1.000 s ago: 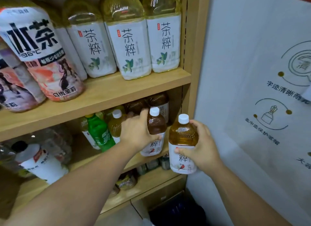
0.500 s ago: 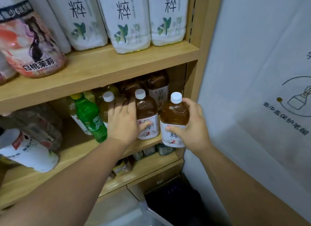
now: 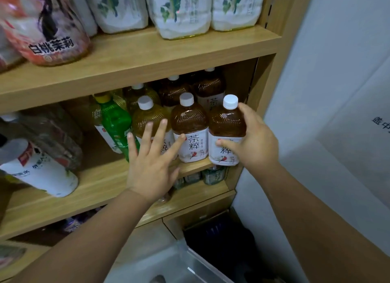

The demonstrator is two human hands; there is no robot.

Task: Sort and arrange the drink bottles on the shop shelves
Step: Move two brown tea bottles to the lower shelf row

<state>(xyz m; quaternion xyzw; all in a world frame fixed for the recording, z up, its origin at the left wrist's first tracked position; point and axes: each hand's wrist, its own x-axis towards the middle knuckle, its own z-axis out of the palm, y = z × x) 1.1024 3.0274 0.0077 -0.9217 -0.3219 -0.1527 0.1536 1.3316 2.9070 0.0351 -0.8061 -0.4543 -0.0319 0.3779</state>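
Observation:
My right hand [image 3: 256,144] grips a brown tea bottle [image 3: 226,122] with a white cap and white label, upright at the right front edge of the middle shelf [image 3: 99,183]. Beside it on the left stands a second brown tea bottle [image 3: 190,124], then a yellow tea bottle [image 3: 147,116] and a green bottle [image 3: 114,122]. My left hand [image 3: 150,166] is spread open in front of the yellow bottle, its fingertips touching the labels of the yellow and second brown bottles. More brown bottles [image 3: 209,88] stand behind.
Large white-labelled tea bottles [image 3: 179,13] and a pink-labelled bottle [image 3: 46,27] fill the upper shelf [image 3: 147,57]. A white-labelled bottle [image 3: 35,169] lies on its side at the left. Cans [image 3: 213,175] sit on the lower shelf. A white wall [image 3: 337,93] bounds the right side.
My left hand has let go of the second brown bottle and spread its fingers open. My right hand has set its bottle against that one at the shelf edge. The view has tilted lower.

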